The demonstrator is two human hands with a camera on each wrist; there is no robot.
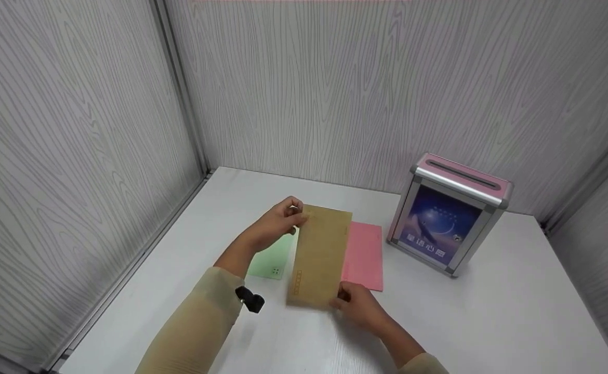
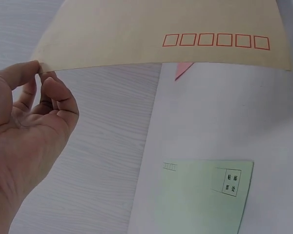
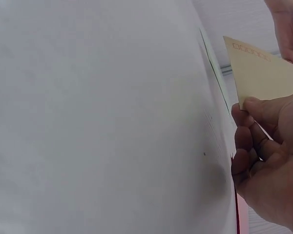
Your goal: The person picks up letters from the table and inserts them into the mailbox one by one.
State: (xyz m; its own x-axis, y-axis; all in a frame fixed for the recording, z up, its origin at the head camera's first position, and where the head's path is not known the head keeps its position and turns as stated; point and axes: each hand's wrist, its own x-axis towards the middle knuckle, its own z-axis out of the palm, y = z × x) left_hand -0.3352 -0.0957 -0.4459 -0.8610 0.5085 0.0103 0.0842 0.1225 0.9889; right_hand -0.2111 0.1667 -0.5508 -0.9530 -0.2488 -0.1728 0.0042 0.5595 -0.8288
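Above the white table (image 1: pixel 501 311), in the head view, our left hand (image 1: pixel 283 215) reaches farther forward and pinches the far left corner of a brown envelope (image 1: pixel 322 254); our right hand (image 1: pixel 358 306) pinches its near right corner. We see it raised between a green envelope (image 1: pixel 273 257) and a pink envelope (image 1: pixel 367 254). From the left wrist, thumb and fingertip meet at the corner, palm showing. From the right wrist, our thumb presses the corner, other fingers curled below.
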